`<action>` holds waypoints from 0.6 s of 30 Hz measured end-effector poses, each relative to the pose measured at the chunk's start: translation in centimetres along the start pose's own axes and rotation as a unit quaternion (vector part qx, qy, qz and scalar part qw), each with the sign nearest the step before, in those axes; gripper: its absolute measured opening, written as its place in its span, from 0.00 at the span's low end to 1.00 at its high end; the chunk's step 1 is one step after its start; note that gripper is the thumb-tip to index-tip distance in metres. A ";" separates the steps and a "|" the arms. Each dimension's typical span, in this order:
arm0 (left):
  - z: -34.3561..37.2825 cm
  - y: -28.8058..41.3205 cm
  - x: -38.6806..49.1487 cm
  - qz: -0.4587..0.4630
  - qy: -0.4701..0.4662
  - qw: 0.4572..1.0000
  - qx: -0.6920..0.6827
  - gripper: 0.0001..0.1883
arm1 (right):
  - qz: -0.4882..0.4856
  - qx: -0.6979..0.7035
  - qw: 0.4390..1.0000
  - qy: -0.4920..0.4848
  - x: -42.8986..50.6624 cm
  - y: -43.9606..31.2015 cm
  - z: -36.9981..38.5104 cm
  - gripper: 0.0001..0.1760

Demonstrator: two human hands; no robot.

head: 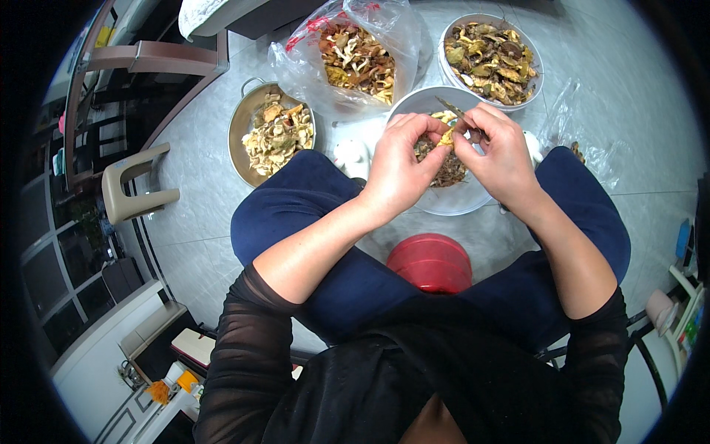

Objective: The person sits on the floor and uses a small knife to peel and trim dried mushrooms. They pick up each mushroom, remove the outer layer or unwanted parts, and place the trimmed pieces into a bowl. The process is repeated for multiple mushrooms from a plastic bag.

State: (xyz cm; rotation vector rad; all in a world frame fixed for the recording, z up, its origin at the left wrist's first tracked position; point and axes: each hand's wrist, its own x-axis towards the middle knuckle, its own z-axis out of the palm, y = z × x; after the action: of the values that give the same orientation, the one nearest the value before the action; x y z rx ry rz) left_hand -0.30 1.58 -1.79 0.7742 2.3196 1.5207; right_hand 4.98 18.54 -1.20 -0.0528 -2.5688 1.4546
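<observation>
My left hand (402,164) pinches a small yellow mushroom piece (446,137) between thumb and fingers. Close against it, my right hand (502,152) grips a small knife (450,106), its blade pointing up and to the left; the right thumb also touches the mushroom. Both hands are above a pale plastic basin (452,206). Brown trimmings and dirt (449,173) lie in the basin, with some yellow pieces near its far side, partly hidden by my hands.
A metal pot (237,133) to the left holds pale mushroom pieces (280,136). Beyond the basin are an open plastic bag (299,75) of mushrooms and a white bucket (445,64) of yellow-brown mushrooms. A red plastic container (430,261) stands between my legs; a beige stool (119,191) is farther left.
</observation>
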 end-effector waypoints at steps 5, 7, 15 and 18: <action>-0.2 -0.3 -0.1 -0.096 -0.034 0.988 -0.117 0.10 | 0.040 -0.014 0.999 -0.005 0.4 -0.1 -0.7 0.06; -0.5 -0.1 0.1 -0.123 -0.046 0.978 -0.163 0.10 | 0.058 -0.016 0.998 -0.006 0.6 0.5 -1.2 0.05; -0.8 -0.1 0.0 -0.168 -0.045 0.959 -0.226 0.10 | 0.065 0.036 0.997 -0.032 0.5 0.1 -1.4 0.05; -0.5 -0.2 -0.1 -0.103 -0.030 0.984 -0.141 0.10 | 0.044 0.041 0.998 -0.029 0.5 -0.7 -1.0 0.05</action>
State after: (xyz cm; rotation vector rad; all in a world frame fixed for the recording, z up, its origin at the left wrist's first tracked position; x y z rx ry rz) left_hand -0.53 1.13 -1.78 0.4842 2.0085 1.6569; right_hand 4.74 19.07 -0.03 -0.1155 -2.5793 1.6153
